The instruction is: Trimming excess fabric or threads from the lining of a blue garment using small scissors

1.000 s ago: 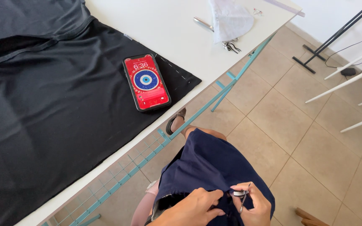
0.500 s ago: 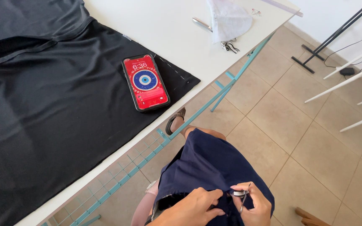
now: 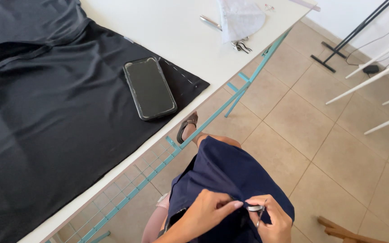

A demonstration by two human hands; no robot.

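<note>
Below white table (image 3: 113,27), right hand (image 3: 271,220) pinches small metal piece (image 3: 254,208); left hand (image 3: 205,211) grips navy fabric (image 3: 226,171).

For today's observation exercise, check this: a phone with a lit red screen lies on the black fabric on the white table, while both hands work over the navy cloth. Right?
Not quite. The phone has a dark screen, not a lit red one, as the head view shows. It does lie on the black fabric on the white table, with the left hand and right hand over the navy cloth.

A small metal clip (image 3: 255,209) was pinched between the left hand (image 3: 208,211) and right hand (image 3: 271,218) over navy fabric (image 3: 230,175); beyond the grip, a dark-screened phone (image 3: 149,87) was laid on black cloth (image 3: 59,117).
</note>
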